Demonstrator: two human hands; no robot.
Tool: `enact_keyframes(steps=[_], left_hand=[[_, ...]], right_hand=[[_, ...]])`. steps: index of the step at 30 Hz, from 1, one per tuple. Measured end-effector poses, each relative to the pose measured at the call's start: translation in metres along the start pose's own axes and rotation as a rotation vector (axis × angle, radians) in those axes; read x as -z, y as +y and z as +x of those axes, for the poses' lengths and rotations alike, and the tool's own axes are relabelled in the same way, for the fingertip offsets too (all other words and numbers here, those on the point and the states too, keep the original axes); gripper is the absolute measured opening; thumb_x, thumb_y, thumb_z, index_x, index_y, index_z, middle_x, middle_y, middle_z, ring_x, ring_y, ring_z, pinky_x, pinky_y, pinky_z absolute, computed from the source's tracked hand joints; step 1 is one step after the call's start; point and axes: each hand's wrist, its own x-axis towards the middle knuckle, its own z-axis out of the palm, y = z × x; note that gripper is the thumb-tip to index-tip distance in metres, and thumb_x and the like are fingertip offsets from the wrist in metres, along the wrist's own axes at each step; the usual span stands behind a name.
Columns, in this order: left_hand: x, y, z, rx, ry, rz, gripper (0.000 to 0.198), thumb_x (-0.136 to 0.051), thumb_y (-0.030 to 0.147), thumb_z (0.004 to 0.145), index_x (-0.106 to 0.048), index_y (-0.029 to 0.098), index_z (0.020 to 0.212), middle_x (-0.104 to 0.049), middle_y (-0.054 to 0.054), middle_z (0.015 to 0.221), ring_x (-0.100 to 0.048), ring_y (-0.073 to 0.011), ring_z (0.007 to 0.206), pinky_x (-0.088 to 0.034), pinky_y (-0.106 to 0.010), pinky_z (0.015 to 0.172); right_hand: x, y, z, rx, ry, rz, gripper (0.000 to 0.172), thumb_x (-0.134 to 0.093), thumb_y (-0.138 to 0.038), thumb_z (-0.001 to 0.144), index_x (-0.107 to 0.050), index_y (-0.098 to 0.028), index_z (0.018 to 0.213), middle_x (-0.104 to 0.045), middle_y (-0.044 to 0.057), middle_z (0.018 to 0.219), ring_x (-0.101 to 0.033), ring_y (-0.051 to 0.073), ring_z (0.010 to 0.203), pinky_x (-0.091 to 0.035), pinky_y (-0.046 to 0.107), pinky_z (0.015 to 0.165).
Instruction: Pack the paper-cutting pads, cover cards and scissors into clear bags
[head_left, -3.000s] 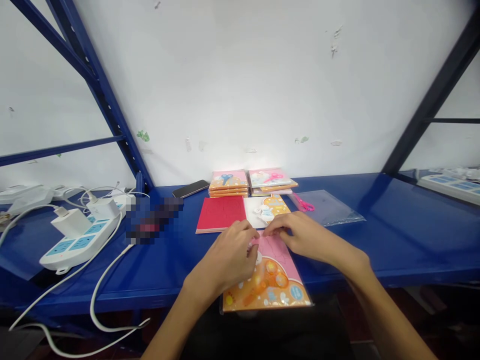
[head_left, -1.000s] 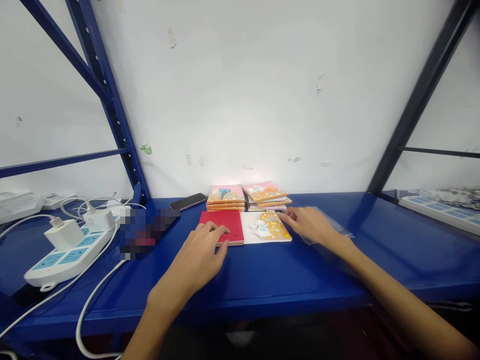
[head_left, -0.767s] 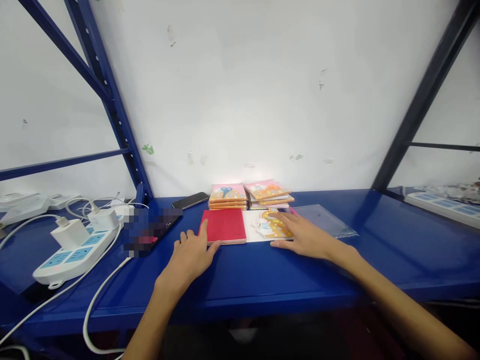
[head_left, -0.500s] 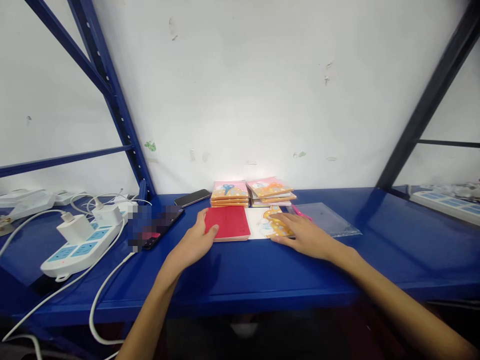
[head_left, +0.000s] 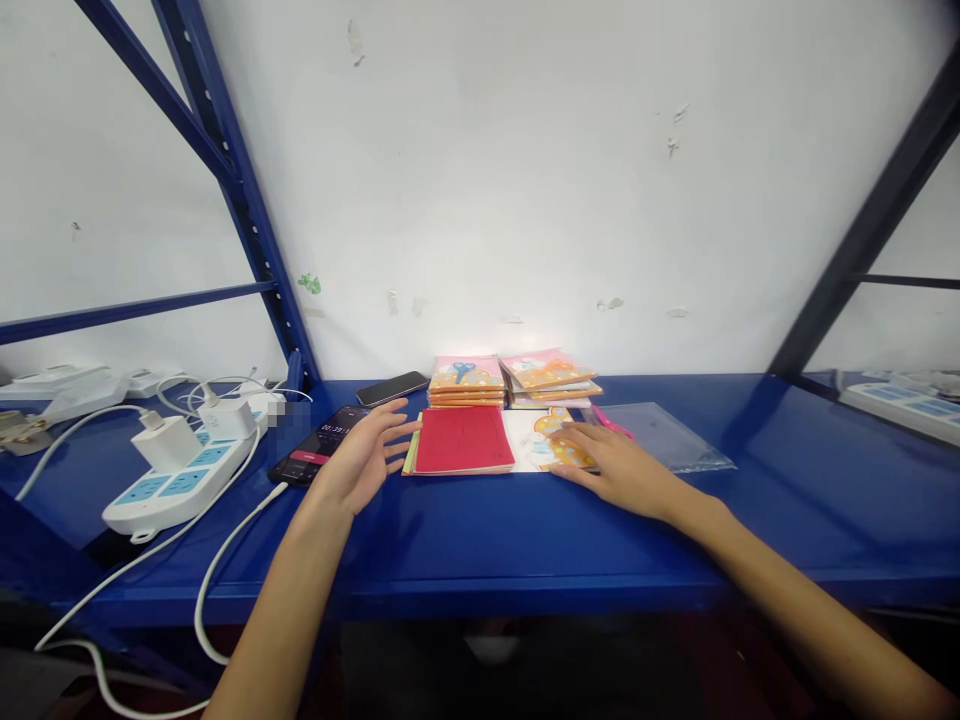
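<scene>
My left hand (head_left: 364, 462) is open with its fingers spread, just left of a red booklet (head_left: 463, 441) and not touching it. A thin yellow-green edge shows beneath that booklet's left side. My right hand (head_left: 619, 477) lies flat on a white and orange cut-out sheet (head_left: 534, 441), which sits right next to the red booklet. Its fingertips cover part of the orange picture. Behind them are two stacks of pink and orange booklets (head_left: 466, 381) (head_left: 550, 375). A pink-handled item (head_left: 613, 424) pokes out beyond my right fingers, partly hidden.
A clear plastic sleeve (head_left: 664, 438) lies on the blue metal shelf (head_left: 480, 545) to the right. On the left are a lit phone showing a timer (head_left: 315, 455), a dark phone (head_left: 392, 388), and a white power strip (head_left: 176, 488) with a charger and cables.
My left hand has slid left off the red booklet and its fingers have spread. The red booklet now shows a yellow-green edge beneath it. My right hand stays on the sheet.
</scene>
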Motion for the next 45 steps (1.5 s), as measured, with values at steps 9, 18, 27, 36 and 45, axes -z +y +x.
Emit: enact_keyframes(steps=[9, 18, 27, 36, 45], left_hand=[[0.001, 0.000, 0.002, -0.003, 0.089, -0.018, 0.056, -0.063, 0.027, 0.087, -0.054, 0.025, 0.142, -0.061, -0.016, 0.138, -0.060, -0.0317, 0.126, -0.054, -0.042, 0.092], [0.009, 0.008, 0.002, 0.102, 0.081, -0.164, 0.065, -0.065, 0.031, 0.080, -0.054, 0.020, 0.144, -0.041, -0.027, 0.153, -0.034, -0.0427, 0.151, -0.053, -0.044, 0.098], [0.011, 0.009, 0.001, 0.131, -0.101, -0.218, 0.070, -0.058, 0.024, 0.080, -0.045, 0.009, 0.147, -0.067, -0.026, 0.122, -0.075, -0.0317, 0.098, -0.058, -0.038, 0.078], [-0.007, -0.012, 0.001, -0.025, -0.037, 0.239, 0.058, -0.064, 0.039, 0.087, -0.050, 0.024, 0.141, -0.073, -0.011, 0.125, -0.059, -0.0305, 0.133, -0.040, -0.044, 0.111], [-0.014, -0.010, -0.003, -0.076, -0.071, 0.265, 0.057, -0.061, 0.034, 0.089, -0.044, 0.023, 0.143, -0.075, -0.011, 0.122, -0.067, -0.0280, 0.121, -0.052, -0.038, 0.093]], right_hand=[[0.000, -0.002, -0.001, -0.008, -0.005, -0.004, 0.066, -0.041, -0.068, 0.101, -0.058, -0.022, 0.145, -0.056, 0.012, 0.154, -0.049, 0.034, 0.143, -0.040, 0.053, 0.118], [0.000, -0.002, 0.000, 0.017, -0.005, -0.013, 0.065, -0.039, -0.066, 0.102, -0.058, -0.021, 0.145, -0.058, 0.013, 0.152, -0.049, 0.033, 0.143, -0.040, 0.052, 0.118], [-0.002, -0.001, -0.001, -0.016, -0.004, 0.009, 0.066, -0.041, -0.068, 0.101, -0.057, -0.023, 0.147, -0.055, 0.013, 0.155, -0.047, 0.034, 0.145, -0.040, 0.053, 0.118], [-0.001, -0.003, -0.002, 0.000, 0.013, 0.013, 0.065, -0.041, -0.067, 0.101, -0.058, -0.023, 0.146, -0.057, 0.013, 0.153, -0.050, 0.035, 0.142, -0.041, 0.054, 0.117], [-0.001, -0.003, -0.001, -0.006, -0.003, 0.000, 0.067, -0.039, -0.068, 0.101, -0.057, -0.022, 0.147, -0.055, 0.013, 0.154, -0.048, 0.035, 0.144, -0.040, 0.053, 0.118]])
